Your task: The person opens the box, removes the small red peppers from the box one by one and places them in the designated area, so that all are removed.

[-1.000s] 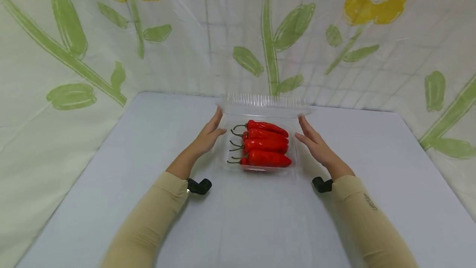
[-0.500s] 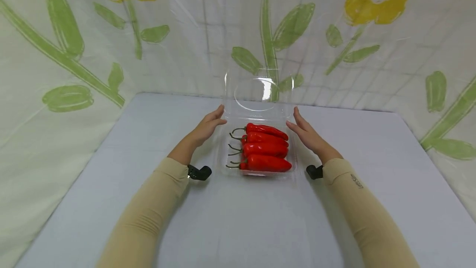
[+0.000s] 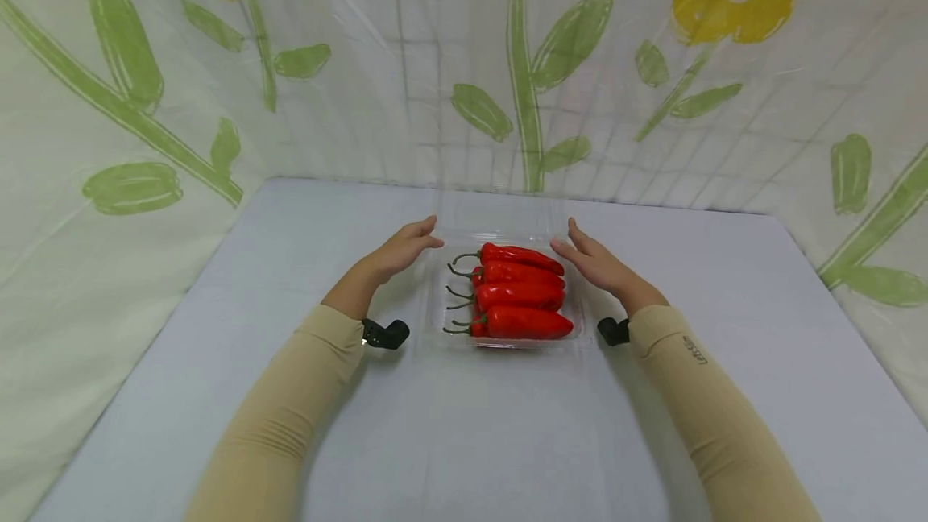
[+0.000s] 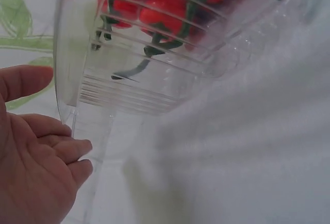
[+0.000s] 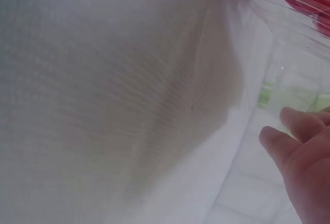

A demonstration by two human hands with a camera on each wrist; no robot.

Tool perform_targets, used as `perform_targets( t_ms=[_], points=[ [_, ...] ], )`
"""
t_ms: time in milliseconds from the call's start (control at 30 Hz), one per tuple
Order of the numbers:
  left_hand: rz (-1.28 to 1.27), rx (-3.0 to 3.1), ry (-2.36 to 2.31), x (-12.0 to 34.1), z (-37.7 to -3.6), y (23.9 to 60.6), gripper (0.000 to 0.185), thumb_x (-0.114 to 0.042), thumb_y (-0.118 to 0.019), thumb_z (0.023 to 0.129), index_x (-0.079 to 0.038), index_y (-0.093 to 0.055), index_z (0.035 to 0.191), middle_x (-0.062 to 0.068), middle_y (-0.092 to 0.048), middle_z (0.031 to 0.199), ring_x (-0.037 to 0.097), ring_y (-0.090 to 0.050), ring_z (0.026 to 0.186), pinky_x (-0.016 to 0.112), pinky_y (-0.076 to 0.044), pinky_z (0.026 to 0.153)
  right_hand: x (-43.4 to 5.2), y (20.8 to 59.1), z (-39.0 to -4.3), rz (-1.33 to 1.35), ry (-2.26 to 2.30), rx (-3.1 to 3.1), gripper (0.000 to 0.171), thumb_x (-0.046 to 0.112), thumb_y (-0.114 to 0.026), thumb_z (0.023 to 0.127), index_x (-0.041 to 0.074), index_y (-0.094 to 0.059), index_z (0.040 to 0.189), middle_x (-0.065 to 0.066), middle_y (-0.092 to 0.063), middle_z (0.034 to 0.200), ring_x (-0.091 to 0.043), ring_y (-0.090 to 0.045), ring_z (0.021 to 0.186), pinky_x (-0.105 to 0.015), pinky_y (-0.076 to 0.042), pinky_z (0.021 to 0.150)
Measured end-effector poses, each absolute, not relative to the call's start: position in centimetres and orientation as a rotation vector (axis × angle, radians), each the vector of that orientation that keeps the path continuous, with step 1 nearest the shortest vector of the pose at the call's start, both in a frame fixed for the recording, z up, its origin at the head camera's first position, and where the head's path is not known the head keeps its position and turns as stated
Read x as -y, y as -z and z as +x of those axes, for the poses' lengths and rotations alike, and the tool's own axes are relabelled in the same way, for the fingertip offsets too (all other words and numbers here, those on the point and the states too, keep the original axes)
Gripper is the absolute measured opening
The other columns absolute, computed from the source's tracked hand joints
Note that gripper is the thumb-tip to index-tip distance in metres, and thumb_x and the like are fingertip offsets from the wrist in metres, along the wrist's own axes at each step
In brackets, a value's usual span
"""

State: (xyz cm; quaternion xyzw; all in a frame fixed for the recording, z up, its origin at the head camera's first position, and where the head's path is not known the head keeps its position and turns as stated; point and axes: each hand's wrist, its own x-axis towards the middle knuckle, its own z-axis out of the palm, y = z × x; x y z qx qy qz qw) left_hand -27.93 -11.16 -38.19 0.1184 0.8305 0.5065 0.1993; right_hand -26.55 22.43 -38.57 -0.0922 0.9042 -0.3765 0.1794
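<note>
A clear plastic clamshell tray sits on the table mid-centre, holding several red peppers with green stems pointing left. Its clear lid lies folded back behind it. My left hand hovers at the tray's back left corner, fingers relaxed and holding nothing. My right hand mirrors it at the back right corner. The left wrist view has my left hand right beside the ribbed tray wall; contact is unclear. In the right wrist view my right hand is a little apart from the tray.
The table is pale grey-white, with bare surface in front of the tray and to both sides. A plastic curtain printed with yellow flowers and green leaves closes in the back and both sides of the table.
The lid has swung from half-raised, through upright, to lying back behind the tray. Both hands followed it back and came down beside the tray's rear corners.
</note>
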Motion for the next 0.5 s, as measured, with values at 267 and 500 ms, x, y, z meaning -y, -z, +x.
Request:
perform_targets(
  t_ms=[267, 500],
  points=[
    [0.283, -2.349, -1.312, 10.92, -27.97, 37.66, 0.069, -0.025, -0.044, 0.094, -0.002, -0.01, 0.149, 0.01, -0.008, 0.158, 0.025, -0.004, 0.146, 0.043, -0.008, 0.118, -22.2, 38.48, -27.08, -0.253, 0.95, -2.58, 0.088, 0.063, -0.033, 0.09, 0.01, 0.005, 0.15, -0.011, -0.002, 0.158, -0.035, -0.004, 0.145, -0.059, -0.011, 0.112],
    [0.238, -2.329, -1.412, 10.55, -27.39, 37.91, 0.073, -0.026, -0.044, 0.093, -0.008, -0.002, 0.15, 0.01, -0.004, 0.158, 0.023, -0.002, 0.146, 0.045, -0.009, 0.118, -22.34, 38.42, -27.48, -0.253, 0.926, -2.59, 0.089, 0.065, -0.034, 0.089, 0.012, 0.004, 0.15, -0.01, -0.002, 0.158, -0.036, -0.006, 0.144, -0.058, -0.011, 0.113]
  ],
)
